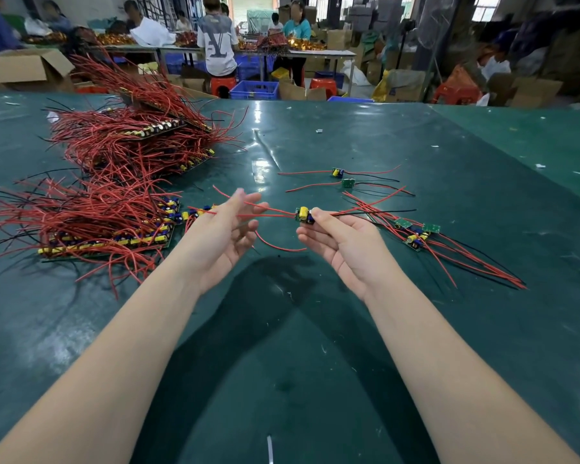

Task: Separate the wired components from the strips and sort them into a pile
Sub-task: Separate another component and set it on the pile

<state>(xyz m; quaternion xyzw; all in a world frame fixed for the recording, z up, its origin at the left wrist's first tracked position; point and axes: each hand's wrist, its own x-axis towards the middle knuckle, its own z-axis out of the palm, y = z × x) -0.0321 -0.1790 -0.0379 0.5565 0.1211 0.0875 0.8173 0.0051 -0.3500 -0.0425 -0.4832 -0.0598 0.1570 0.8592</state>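
**1 component freed, most strips still whole**

Right hand (340,239) pinching a single wired component (304,215) at its small board, yellow part up, held above the worktop (315,329) between both hands. Left hand (228,229) spread, fingers straight and relaxed, red leads of that component lying across the fingertips without a visible grip. Just behind the left hand, a short strip (195,213) with a few components attached, lying on the worktop.

To the right of the right hand, a small sorted pile (416,234) of roughly 4 or 5 loose components, leads fanned toward the near right. Farther back, 2 more loose components (343,177) lying apart from that pile, not yet gathered in.

On the left, 2 heaps of unbroken strips: a near stack (108,236) and a taller far stack (141,142), both thick with red wire.

Judged from this: early in the job. Only a handful separated; the held piece due for the right-hand pile, the 2 strays likewise, and nearly all strips left to break apart.
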